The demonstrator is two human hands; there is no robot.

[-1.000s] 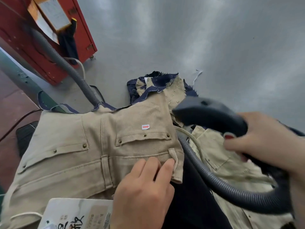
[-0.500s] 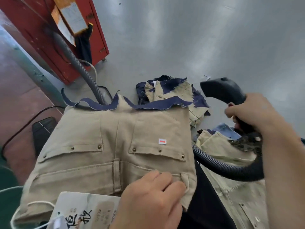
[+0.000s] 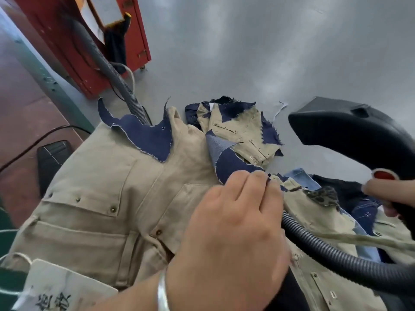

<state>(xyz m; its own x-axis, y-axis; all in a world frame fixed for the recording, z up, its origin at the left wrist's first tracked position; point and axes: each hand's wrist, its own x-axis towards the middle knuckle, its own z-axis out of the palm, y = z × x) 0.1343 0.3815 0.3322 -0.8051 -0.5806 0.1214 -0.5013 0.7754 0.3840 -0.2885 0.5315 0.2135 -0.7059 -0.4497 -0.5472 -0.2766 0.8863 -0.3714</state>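
Khaki trousers (image 3: 107, 198) are laid lengthwise away from the wearer. Their right edge, by a navy patch (image 3: 233, 164), is gripped by the curled left hand (image 3: 229, 232), the nearer one. The steamer (image 3: 341, 133) is clasped by the right hand (image 3: 381, 194), right of the trousers.

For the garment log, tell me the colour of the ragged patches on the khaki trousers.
The patches are dark navy blue, shown best in the head view.
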